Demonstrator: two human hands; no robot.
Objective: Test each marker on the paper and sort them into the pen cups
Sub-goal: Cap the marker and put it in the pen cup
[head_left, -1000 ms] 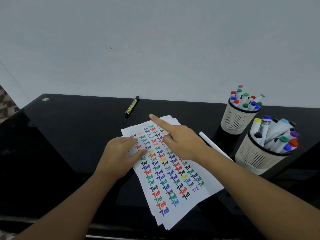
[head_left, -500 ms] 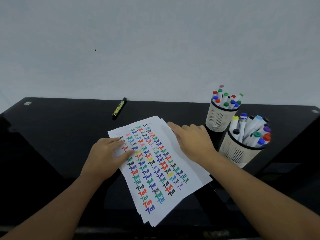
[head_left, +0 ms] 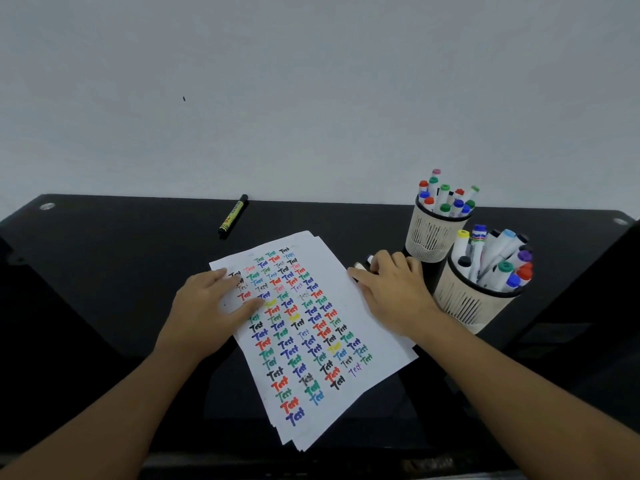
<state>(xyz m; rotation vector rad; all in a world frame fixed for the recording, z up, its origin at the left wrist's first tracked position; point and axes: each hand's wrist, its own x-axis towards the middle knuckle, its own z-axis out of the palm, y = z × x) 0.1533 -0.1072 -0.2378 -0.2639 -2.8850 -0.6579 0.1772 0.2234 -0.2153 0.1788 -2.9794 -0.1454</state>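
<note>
A stack of white paper [head_left: 379,336] covered in coloured "Test" words lies on the black table. My left hand [head_left: 207,306] rests flat on the sheet's upper left part, fingers straight. My right hand [head_left: 391,292] is just off the paper's right edge, its fingers curled over a white marker [head_left: 363,264]; only the marker's tip shows past the fingers. Two cream mesh pen cups stand at the right, the far cup [head_left: 433,237] and the near cup [head_left: 467,303], each full of capped markers. A black marker with a yellow label [head_left: 233,216] lies alone behind the paper.
The glossy black table [head_left: 104,289] runs up against a plain white wall. Its right corner edge [head_left: 620,221] lies just beyond the cups. The two cups stand close together, right beside my right wrist.
My right hand left the paper, where its index finger was pointing, and moved right onto the white marker beside the cups. My left hand stayed on the sheet. The camera shifted.
</note>
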